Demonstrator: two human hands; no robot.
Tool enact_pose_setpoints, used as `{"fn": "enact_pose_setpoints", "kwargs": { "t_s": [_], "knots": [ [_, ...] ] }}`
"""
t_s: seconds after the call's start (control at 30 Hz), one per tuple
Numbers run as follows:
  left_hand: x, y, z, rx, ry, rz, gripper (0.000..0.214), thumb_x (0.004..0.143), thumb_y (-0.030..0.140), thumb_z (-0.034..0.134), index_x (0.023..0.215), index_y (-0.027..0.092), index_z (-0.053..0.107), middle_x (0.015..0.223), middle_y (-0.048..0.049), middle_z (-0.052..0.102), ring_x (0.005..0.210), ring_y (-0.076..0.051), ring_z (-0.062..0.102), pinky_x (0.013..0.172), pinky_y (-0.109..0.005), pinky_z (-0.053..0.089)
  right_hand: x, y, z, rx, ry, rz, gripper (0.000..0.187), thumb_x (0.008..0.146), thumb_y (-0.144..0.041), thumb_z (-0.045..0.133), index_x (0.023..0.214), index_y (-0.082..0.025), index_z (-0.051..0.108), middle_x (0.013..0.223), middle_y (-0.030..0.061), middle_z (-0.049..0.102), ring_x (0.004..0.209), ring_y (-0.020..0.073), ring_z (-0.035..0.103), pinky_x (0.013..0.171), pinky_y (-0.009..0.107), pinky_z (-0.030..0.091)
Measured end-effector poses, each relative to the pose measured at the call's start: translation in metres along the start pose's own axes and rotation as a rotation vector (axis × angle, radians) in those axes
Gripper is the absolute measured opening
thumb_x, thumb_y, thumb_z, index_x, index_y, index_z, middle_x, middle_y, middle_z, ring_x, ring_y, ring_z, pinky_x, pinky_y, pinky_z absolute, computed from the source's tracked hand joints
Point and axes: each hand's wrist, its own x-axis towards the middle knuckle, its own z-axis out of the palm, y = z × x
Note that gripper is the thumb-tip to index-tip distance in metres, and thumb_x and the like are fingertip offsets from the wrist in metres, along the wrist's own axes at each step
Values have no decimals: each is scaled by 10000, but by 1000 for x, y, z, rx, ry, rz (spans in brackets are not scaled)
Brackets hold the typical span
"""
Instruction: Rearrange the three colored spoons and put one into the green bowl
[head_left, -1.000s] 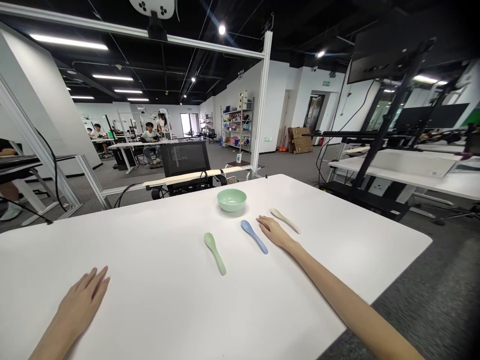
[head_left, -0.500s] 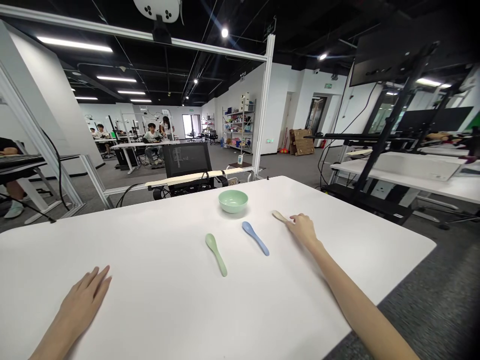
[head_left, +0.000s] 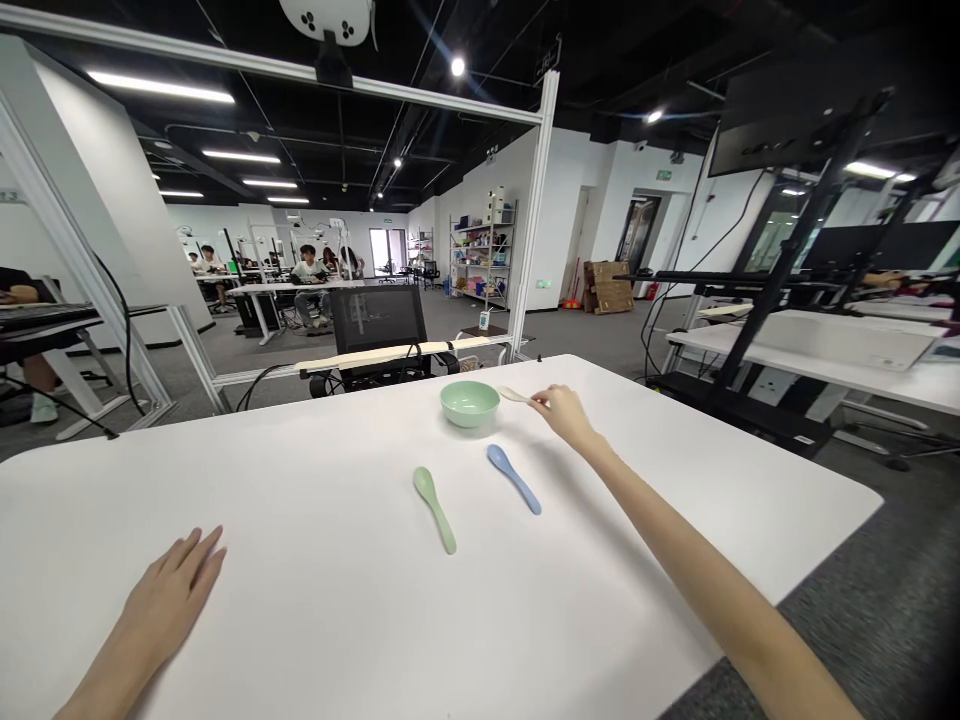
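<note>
Your right hand (head_left: 564, 412) has moved since a second ago. Back then it lay flat on the table (head_left: 337, 620) between the blue spoon (head_left: 514, 478) and the pale spoon (head_left: 514, 395). Now its fingers are pinched shut on the pale spoon's handle, and the spoon is up off the table. The spoon's round end is right by the bowl (head_left: 469, 402), at its right rim; you cannot tell if the two touch. The blue spoon and the green spoon (head_left: 434, 508) lie where they did before, side by side and apart, nearer to you than the bowl. Your left hand (head_left: 171, 595) has stayed put too. It lies flat on the table, fingers spread open, holding nothing, far from the spoons. The bowl sits close to the far edge of the table. The right edge is well away from your right hand. A wide stretch of white top lies between your left hand and the green spoon, and more lies under your right arm.
</note>
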Motion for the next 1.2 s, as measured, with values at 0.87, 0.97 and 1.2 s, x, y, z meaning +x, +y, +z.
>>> {"fn": "enact_pose_setpoints", "kwargs": {
  "t_s": [0.87,0.97,1.2],
  "knots": [
    [-2,11,-16,-1,-42,-5,755,921,461,273,1432,57,655,1524,-210,641,1462,-382,557,1207,-536,459,61,-65,17,-65,-163,-49,418,1091,-337,456,1242,-147,797,1269,193,759,1214,288,659,982,333,463],
    [-2,11,-17,-1,-62,17,740,917,449,271,1411,75,676,1523,-205,644,1473,-383,546,1209,-542,456,39,-37,12,7,-98,-26,432,1087,-314,443,1325,-129,754,1294,188,742,1218,295,651,1022,355,454],
    [-3,15,-13,-18,-35,-51,796,952,517,224,1481,60,606,1569,-213,599,1490,-382,528,1229,-529,432,-30,17,38,131,-138,-1,428,1060,-242,453,1381,-107,701,1398,192,705,1290,312,653,1121,406,458]
  ]
}}
